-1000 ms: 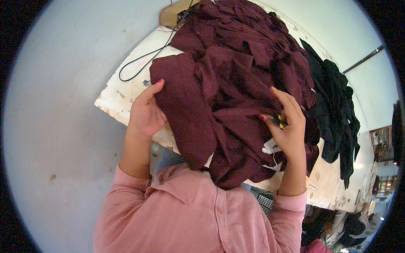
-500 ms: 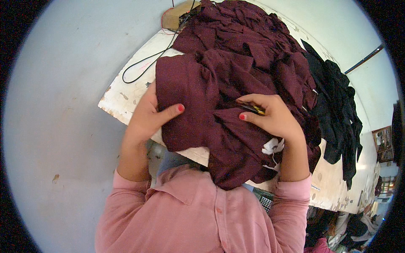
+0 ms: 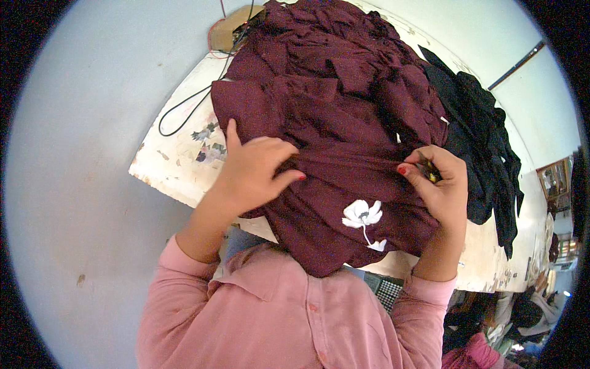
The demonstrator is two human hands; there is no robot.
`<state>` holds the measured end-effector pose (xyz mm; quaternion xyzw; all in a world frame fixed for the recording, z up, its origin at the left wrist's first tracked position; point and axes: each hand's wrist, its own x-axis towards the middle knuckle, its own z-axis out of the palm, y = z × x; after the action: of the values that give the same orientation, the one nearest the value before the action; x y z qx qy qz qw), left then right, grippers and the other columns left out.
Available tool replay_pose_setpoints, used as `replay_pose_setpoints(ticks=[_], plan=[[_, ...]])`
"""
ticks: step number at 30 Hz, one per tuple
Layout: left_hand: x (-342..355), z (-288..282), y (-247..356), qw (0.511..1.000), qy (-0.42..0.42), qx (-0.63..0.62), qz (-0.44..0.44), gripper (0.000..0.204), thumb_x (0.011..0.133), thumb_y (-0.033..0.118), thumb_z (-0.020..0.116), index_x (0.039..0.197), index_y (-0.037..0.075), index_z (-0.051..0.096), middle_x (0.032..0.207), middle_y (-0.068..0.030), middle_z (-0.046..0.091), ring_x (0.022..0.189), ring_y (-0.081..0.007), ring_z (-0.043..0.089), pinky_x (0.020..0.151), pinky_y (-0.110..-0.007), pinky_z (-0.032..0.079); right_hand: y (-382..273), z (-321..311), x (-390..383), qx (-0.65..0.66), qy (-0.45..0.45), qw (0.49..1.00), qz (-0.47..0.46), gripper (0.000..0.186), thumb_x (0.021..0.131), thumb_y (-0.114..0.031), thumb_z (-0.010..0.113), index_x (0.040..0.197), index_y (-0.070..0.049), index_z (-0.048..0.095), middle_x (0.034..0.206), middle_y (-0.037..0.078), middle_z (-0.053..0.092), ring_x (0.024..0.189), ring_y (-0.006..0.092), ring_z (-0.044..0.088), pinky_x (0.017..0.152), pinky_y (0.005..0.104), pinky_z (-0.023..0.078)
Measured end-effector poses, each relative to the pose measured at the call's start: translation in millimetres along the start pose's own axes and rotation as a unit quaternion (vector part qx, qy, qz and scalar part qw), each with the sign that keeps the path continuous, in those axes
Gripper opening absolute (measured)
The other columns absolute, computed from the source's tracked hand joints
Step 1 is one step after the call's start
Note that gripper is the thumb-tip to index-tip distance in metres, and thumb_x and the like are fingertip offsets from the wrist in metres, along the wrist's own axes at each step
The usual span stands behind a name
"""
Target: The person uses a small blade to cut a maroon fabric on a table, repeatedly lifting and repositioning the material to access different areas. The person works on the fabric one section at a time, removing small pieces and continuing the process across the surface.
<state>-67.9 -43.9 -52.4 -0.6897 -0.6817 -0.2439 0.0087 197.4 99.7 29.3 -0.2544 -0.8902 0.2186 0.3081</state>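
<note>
A maroon garment (image 3: 332, 227) with a white flower print (image 3: 362, 214) lies before me and hangs over the table's near edge. My left hand (image 3: 255, 169) rests on its left part, with cloth gathered between the thumb and forefinger and another finger stretched out. On the right, my right hand (image 3: 439, 178) is closed, pinching the cloth at its fingertips. Tucked in that palm are small black-and-yellow thread snips (image 3: 432, 174), mostly hidden by the fingers. The cloth runs in creases between both hands.
More maroon cloth (image 3: 344, 37) is heaped at the back of the worn white table (image 3: 161, 149). Black garments (image 3: 485, 141) lie at the right. A black cable (image 3: 178, 126) loops near a cardboard box (image 3: 230, 31) by the wall at the back left.
My right hand has moved right and slightly down with the snips. My left hand has shifted right across the cloth. The garment is spread wider, and its white flower shows whole.
</note>
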Motion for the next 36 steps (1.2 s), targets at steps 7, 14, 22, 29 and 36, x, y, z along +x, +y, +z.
replay_pose_setpoints(ticks=[7, 14, 22, 29, 36], plan=[[13.1, -46.9, -7.1, 0.998, 0.035, -0.036, 0.027, 0.038, 0.072, 0.038, 0.077, 0.097, 0.014, 0.062, 0.095, -0.0009, 0.064, 0.099, -0.0213, 0.061, 0.104, -0.052, 0.023, 23.5, -32.9, -12.5, 0.009, 0.07, 0.99, 0.124, 0.016, 0.073, -0.006, 0.078, 0.082, -0.002, 0.065, 0.076, 0.003, 0.066, 0.071, 0.0089, 0.058, 0.068, 0.024, 0.046], [11.9, -59.8, -9.3, 0.995, -0.001, -0.1, 0.023, 0.032, 0.071, 0.021, 0.077, 0.099, 0.015, 0.063, 0.093, 0.0019, 0.063, 0.098, -0.0158, 0.06, 0.108, -0.046, 0.019, 29.7, -49.6, -15.7, 0.005, 0.116, 0.984, 0.133, 0.016, 0.076, -0.005, 0.077, 0.084, -0.003, 0.063, 0.078, -0.001, 0.062, 0.073, 0.0065, 0.053, 0.068, 0.0212, 0.042], [12.5, -55.1, -13.2, 0.987, 0.027, -0.153, 0.031, 0.015, 0.086, 0.02, 0.066, 0.099, 0.015, 0.062, 0.081, 0.0031, 0.063, 0.084, -0.0143, 0.061, 0.1, -0.041, 0.025, 44.3, -48.1, -12.2, -0.005, 0.133, 0.978, 0.161, 0.013, 0.079, -0.007, 0.075, 0.085, -0.003, 0.064, 0.076, -0.001, 0.062, 0.073, 0.0059, 0.052, 0.067, 0.0208, 0.042], [14.6, -46.0, -11.3, 0.981, 0.069, -0.181, 0.002, 0.012, 0.098, 0.017, 0.049, 0.093, 0.011, 0.058, 0.081, 0.0009, 0.065, 0.078, -0.0169, 0.061, 0.097, -0.043, 0.027, 54.6, -36.5, -6.8, -0.097, 0.09, 0.98, 0.15, 0.019, 0.078, -0.009, 0.076, 0.089, 0.0, 0.063, 0.082, 0.005, 0.064, 0.076, 0.0152, 0.057, 0.072, 0.0274, 0.045], [17.0, -47.2, -28.7, 0.887, 0.321, -0.329, -0.043, 0.025, 0.101, 0.021, 0.044, 0.089, 0.004, 0.058, 0.088, -0.0082, 0.064, 0.084, -0.0176, 0.06, 0.083, -0.028, 0.046, 3.3, -2.0, 14.1, -0.182, 0.026, 0.982, 0.046, 0.035, 0.078, -0.01, 0.073, 0.111, -0.003, 0.063, 0.099, 0.012, 0.06, 0.091, 0.0282, 0.061, 0.083, 0.0331, 0.048]])
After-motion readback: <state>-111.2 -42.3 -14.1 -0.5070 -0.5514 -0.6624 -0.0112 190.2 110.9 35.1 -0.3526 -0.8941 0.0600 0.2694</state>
